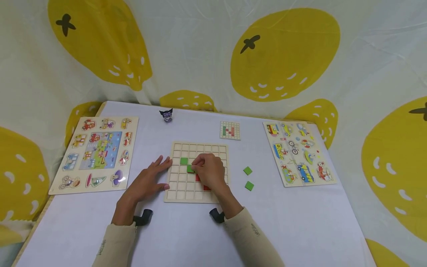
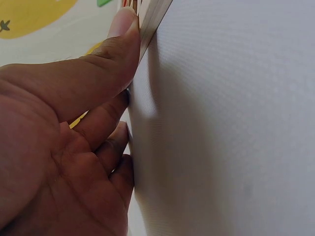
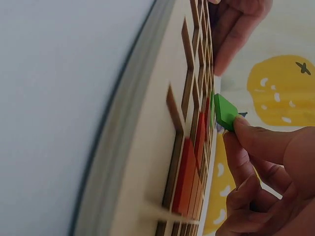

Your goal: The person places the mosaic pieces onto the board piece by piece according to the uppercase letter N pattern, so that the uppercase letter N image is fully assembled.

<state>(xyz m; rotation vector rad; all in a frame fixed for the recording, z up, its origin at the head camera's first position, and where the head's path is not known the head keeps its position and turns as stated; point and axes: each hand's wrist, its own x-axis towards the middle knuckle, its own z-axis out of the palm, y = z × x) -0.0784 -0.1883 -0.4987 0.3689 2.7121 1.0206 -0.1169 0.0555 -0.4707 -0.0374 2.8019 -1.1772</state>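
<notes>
A wooden grid board (image 1: 176,194) lies on the table. Over its middle my right hand (image 1: 211,172) pinches a green square tile (image 3: 225,112) between thumb and fingers, tilted and just above the cells in the right wrist view. One green tile (image 1: 184,161) sits in a cell up and to the left. Red tiles (image 3: 183,179) fill cells below, partly hidden by the right hand in the head view. My left hand (image 2: 74,142) touches the board's left edge, fingers spread and its thumb at the rim.
Two loose green tiles (image 1: 247,170) lie right of the board. Behind it is a small pattern card (image 1: 236,135). Picture puzzle boards flank the area, one on the left (image 1: 75,148) and one on the right (image 1: 281,178). A small dark figurine (image 1: 167,115) stands at the back.
</notes>
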